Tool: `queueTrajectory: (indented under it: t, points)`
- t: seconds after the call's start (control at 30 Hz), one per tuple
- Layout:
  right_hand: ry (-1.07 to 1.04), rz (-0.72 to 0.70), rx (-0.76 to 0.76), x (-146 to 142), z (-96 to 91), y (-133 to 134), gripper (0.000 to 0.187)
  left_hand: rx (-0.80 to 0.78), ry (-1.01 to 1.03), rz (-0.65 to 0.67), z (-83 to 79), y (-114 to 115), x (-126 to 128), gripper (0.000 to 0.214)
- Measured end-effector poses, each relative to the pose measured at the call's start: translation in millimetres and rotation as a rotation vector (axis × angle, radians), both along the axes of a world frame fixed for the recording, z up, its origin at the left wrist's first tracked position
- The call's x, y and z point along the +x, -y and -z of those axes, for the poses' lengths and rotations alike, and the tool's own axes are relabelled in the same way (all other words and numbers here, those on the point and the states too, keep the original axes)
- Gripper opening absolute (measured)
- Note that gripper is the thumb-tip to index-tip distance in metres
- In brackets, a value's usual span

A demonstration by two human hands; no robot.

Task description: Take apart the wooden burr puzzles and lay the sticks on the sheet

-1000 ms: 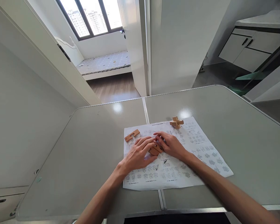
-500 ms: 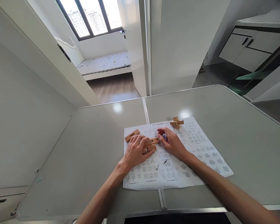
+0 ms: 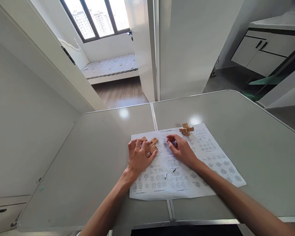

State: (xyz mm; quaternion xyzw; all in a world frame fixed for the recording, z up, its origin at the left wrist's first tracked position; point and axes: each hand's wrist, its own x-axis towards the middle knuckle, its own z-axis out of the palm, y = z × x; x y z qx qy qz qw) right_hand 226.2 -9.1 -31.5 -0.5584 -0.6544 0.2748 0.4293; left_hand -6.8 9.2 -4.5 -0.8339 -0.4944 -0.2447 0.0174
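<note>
Clasping wooden pieces (image 3: 152,148), left hand (image 3: 138,158) has slid them leftward, right hand (image 3: 182,150) loosely curled, fingertips parted

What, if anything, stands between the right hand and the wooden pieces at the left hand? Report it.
Nothing visible stands between the right hand and the wooden pieces; only the flat printed sheet shows in that gap. The left hand partly covers the pieces from their other side.

A printed white sheet (image 3: 166,164) lies across the metal seam (image 3: 153,116) of a grey table (image 3: 108,147).
</note>
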Motion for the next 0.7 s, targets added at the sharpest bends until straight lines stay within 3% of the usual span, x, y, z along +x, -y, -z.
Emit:
queueTrajectory:
  t: [0.23,0.7]
  points:
    - [0.024,0.003,-0.002,1,0.2,0,0.022,0.022,0.0,-0.046,2.9,-6,-4,0.036]
    - [0.03,-0.017,-0.037,2,2.6,-1,0.021,-0.065,0.057,-0.119,15.0,-14,-11,0.063]
